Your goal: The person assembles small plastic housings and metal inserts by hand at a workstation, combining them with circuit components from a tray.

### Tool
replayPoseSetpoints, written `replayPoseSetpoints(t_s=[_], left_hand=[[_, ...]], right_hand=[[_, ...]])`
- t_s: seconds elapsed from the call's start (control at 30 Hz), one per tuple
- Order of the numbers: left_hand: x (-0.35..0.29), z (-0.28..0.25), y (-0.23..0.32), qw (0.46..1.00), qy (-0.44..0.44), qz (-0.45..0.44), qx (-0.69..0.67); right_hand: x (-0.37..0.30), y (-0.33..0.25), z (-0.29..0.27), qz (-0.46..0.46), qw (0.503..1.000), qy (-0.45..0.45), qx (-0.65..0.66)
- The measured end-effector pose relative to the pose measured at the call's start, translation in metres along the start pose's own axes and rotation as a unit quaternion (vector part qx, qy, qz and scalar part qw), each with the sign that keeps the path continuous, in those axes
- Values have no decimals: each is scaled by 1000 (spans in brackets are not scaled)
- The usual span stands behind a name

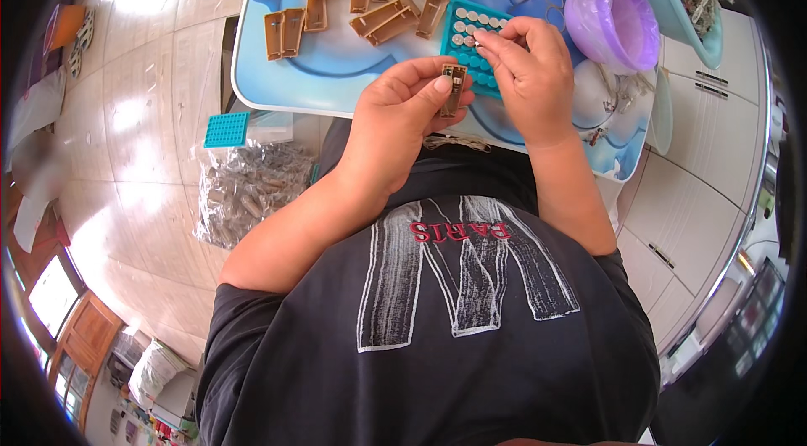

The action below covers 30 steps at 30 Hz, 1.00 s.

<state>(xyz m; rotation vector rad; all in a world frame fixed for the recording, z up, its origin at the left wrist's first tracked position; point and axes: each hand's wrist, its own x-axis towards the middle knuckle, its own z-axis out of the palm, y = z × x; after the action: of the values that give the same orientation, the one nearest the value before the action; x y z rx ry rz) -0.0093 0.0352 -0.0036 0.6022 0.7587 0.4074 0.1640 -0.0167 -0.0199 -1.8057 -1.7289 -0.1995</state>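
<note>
My left hand (399,110) is closed around a small brown plastic casing (454,91), held upright between thumb and fingers with its hollow side showing. Something small and metallic sits inside its upper part. To the right, my right hand (531,76) pinches thumb and fingertips together at a small silver disc like a button cell, over a teal tray (448,36). Rows of round silver button cells (471,15) fill the tray's far part, while its nearer pockets show bare teal. My fingers hide part of the tray.
Several brown plastic casings (382,21) lie heaped across the far side of the blue-white table (294,89). A purple basket (612,21) stands at the right, beside a pale green basin (710,42). On the floor at left are a clear bag of parts (252,190) and another teal tray (227,130).
</note>
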Motion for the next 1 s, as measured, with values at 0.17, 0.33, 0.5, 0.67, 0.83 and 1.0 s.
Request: replayPoseSetpoints(t_s=[0.17,0.33,0.5,0.67,0.83,1.0], left_hand=[[0,0,-1,1000,9,2,-1],[-1,0,0,1000,4,0,11],[-1,0,-1,1000,9,3,5],[1,-2,-3,1000,3,11,-9],[0,0,-1,1000,8,1,0],[1,1,0,1000,8,-1,4]], right_hand=[[-1,-6,-3,-1,999,24,45],[0,-29,-13,21,988,12,155],[-5,-30,-10,-19,993,-1,115],[-1,-26,-12,-46,992,-4,117],[7,-8,2,-16,1000,11,12],[6,-4,4,-32,999,-10,-1]])
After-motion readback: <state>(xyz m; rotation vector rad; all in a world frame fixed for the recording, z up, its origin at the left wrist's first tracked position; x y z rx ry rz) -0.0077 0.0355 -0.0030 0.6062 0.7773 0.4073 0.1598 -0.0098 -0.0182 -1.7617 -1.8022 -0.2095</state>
